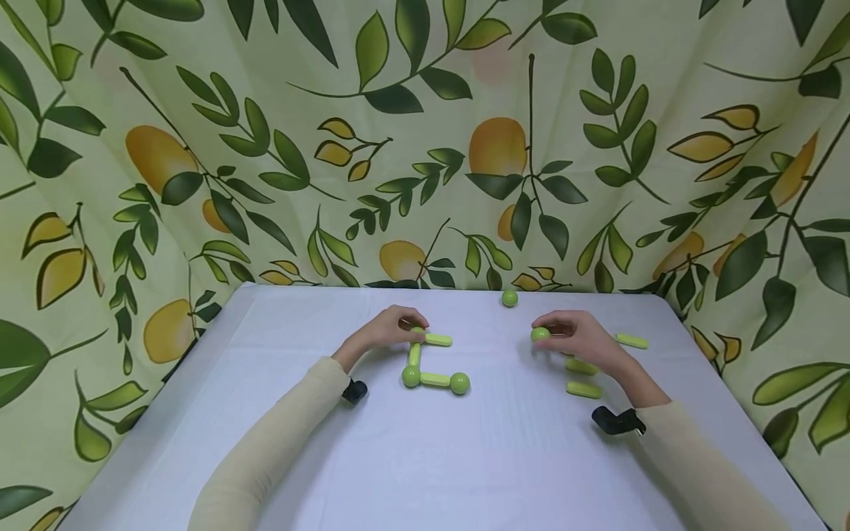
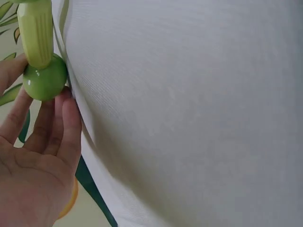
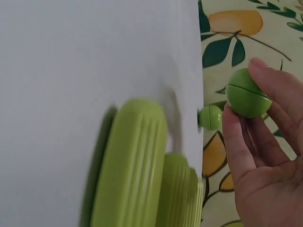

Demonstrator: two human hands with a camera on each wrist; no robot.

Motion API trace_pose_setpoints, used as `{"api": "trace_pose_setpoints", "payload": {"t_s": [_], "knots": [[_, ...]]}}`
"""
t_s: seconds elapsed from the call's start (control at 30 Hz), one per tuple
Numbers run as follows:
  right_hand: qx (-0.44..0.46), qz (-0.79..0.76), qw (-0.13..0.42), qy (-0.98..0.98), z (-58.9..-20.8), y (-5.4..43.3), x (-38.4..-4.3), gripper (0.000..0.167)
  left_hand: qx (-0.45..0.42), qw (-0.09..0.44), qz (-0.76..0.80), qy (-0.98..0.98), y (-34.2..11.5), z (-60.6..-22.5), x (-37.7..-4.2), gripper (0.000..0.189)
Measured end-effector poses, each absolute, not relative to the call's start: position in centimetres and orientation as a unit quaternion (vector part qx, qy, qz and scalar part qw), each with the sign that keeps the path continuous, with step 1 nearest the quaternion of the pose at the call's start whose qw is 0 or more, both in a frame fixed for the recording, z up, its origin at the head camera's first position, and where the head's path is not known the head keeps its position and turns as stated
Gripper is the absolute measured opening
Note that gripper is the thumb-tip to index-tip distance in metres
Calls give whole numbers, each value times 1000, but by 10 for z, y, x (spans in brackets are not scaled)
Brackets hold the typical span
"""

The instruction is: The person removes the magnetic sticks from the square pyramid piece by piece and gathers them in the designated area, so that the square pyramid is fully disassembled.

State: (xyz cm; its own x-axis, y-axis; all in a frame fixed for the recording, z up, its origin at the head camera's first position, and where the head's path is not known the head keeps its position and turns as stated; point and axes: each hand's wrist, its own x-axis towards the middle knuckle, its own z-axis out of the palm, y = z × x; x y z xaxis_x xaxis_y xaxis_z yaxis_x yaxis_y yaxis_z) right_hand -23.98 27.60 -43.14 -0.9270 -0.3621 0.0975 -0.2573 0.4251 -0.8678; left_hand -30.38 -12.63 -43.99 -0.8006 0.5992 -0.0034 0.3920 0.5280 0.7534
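My left hand (image 1: 393, 328) grips a green ball (image 2: 46, 78) at the far left corner of a joined shape. From that ball a ribbed light-green stick (image 1: 438, 340) points right, and another stick (image 1: 415, 355) runs toward me to a corner ball (image 1: 411, 376). A third stick (image 1: 435, 380) joins the corner ball to an end ball (image 1: 460, 383). To the right, my right hand (image 1: 584, 341) pinches a separate green ball (image 3: 248, 93) with a seam line, held apart from the shape.
A loose green ball (image 1: 509, 298) lies near the table's far edge. Loose ribbed sticks lie beside and under my right hand: a near one (image 1: 584, 389), a middle one (image 1: 581, 366) and a far one (image 1: 631, 341). A leaf-patterned curtain (image 1: 425, 184) hangs behind the white table (image 1: 505, 457).
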Motion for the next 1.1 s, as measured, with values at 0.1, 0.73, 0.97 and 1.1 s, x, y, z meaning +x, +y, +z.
{"api": "trace_pose_setpoints", "payload": {"t_s": [0.1, 0.73, 0.97, 1.1], "knots": [[-171, -497, 45, 850, -432, 288, -236, 41, 277, 135, 398, 864, -129, -439, -302, 22], [-146, -497, 5, 856, -439, 326, -230, 42, 257, 144, 401, 867, -127, -438, -302, 18], [-108, -483, 15, 869, -435, 322, -242, 50, 259, 145, 400, 867, -128, -439, -304, 17], [-103, -479, 1, 872, -433, 319, -251, 49, 257, 145, 396, 870, -129, -440, -306, 16]]}}
